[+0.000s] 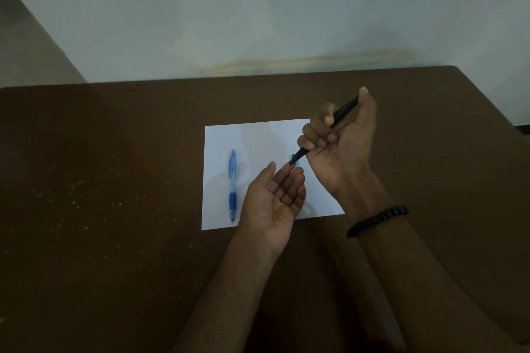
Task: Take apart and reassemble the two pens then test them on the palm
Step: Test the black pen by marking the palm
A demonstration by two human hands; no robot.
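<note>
My right hand [341, 135] grips a black pen [342, 113] in its curled fingers, the pen slanting down to the left with its tip just above the fingertips of my left hand [275, 203]. That left hand is held palm up with the fingers relaxed and holds nothing. A small dark mark shows on its palm near the thumb. A blue pen [233, 185] lies lengthwise on the left part of the white sheet of paper [258, 137], its tip toward me. A small teal piece [296, 160] lies on the paper, partly hidden behind the black pen's tip.
The paper lies on a dark brown table [114, 180] with pale specks on its left side. A pale wall rises behind the table's far edge. A black bead bracelet [378, 219] circles my right wrist.
</note>
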